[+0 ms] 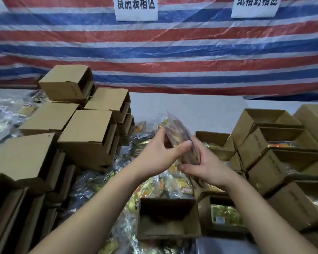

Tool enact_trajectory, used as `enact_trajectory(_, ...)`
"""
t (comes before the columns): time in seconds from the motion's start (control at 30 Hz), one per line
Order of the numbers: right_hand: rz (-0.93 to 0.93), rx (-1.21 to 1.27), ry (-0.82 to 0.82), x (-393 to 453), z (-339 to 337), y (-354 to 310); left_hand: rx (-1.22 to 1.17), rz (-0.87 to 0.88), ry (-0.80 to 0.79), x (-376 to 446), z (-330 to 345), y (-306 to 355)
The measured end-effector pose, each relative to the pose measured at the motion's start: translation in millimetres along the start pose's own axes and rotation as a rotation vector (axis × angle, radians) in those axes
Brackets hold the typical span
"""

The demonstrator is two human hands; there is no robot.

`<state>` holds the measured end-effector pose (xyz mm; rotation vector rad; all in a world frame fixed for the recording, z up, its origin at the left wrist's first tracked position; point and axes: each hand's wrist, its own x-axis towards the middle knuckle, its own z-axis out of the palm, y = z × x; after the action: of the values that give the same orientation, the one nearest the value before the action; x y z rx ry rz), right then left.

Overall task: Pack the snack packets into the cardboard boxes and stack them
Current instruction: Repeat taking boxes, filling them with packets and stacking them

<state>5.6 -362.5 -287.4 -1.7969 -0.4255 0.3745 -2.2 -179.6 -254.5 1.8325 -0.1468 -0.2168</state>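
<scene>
I have a bundle of packets (pixel 180 136) pinched between both hands above the loose pile (pixel 165 182) in the middle of the desk (pixel 191 110). My left hand (pixel 158 154) clamps its near-left edge, thumb on top; my right hand (pixel 207 162) curls round the right side. The open box (pixel 168 219) sits directly near of my grip, its inside dark, seemingly little in it. I'd square the packets edge to edge first, then lower them flat so none catch the rim. Filled boxes (pixel 275 147) stand right; closed stacked boxes (pixel 84 132) left. The slippery film could let one slide out.
</scene>
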Motion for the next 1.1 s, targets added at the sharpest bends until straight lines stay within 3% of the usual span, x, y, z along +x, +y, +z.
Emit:
enact_trajectory(0.13,0.124,0.255,0.157,-32.6,6.1,32.5,0.243,-0.097,-0.010,-36.8,-13.3,-66.5)
enact_trajectory(0.2,0.202,0.208,0.155,-45.5,11.1,49.1,0.369,-0.235,-0.049,-59.1,-16.0,-117.2)
enact_trajectory(0.3,0.273,0.000,-0.085,-48.1,29.0,61.8,0.372,-0.393,-0.130,-75.7,-7.5,-173.1)
enact_trajectory(0.47,0.348,-0.458,-0.528,-24.5,60.7,85.2,0.262,-0.389,-0.126,-69.2,2.3,-194.8)
enact_trajectory(0.67,0.428,-0.579,-0.714,5.4,64.4,95.8,0.219,-0.412,-0.130,-69.0,-3.7,-212.2)
enact_trajectory(0.83,0.471,-0.822,-0.743,13.6,92.5,120.8,0.107,-0.457,-0.075,-66.9,-2.7,-216.4)
enact_trajectory(0.93,0.607,-0.868,-0.814,7.1,109.1,142.0,0.202,-0.445,-0.083,-66.5,4.8,-219.9)
enact_trajectory(1.0,0.668,-0.739,-0.766,1.6,110.2,143.4,0.260,-0.447,-0.067,-67.9,8.7,-223.4)
enact_trajectory(1.1,0.576,-0.717,-0.590,-3.2,98.5,135.4,0.206,-0.450,-0.043,-70.5,9.1,-225.5)
